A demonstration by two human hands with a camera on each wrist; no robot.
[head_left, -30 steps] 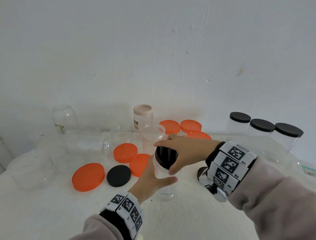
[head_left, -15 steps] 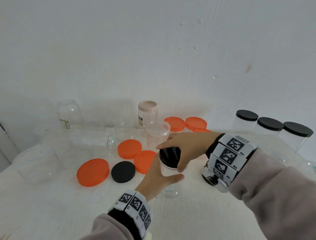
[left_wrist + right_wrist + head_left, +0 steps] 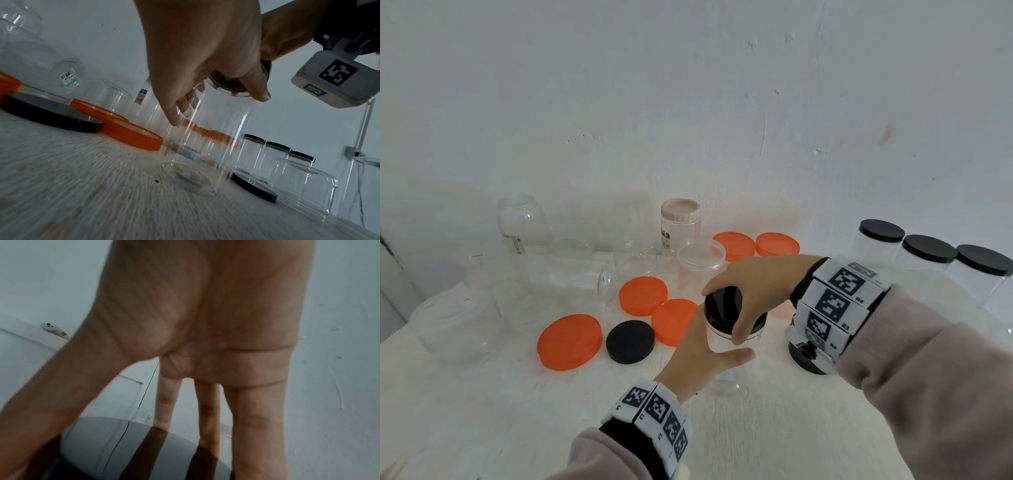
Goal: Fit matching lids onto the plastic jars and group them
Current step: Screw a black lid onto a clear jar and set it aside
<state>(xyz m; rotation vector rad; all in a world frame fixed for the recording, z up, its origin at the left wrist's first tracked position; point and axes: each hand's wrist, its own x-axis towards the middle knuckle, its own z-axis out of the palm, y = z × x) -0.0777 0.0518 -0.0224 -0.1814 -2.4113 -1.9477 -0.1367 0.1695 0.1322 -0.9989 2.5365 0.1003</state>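
A clear plastic jar stands upright on the white table, near the middle front. My left hand grips its side, thumb in front. A black lid sits on the jar's mouth, and my right hand holds that lid from above with thumb and fingers round its rim. A loose black lid lies flat to the left. Three clear jars with black lids stand together at the back right.
Several orange lids lie around the middle and back. Open clear jars stand and lie at the left, a pink-lidded jar and a clear tub at the back. Another black lid lies under my right wrist. A white wall stands behind.
The black lid has gone from tilted above the jar's mouth to sitting level on it, my right hand turning over it. My left hand keeps its grip on the jar.
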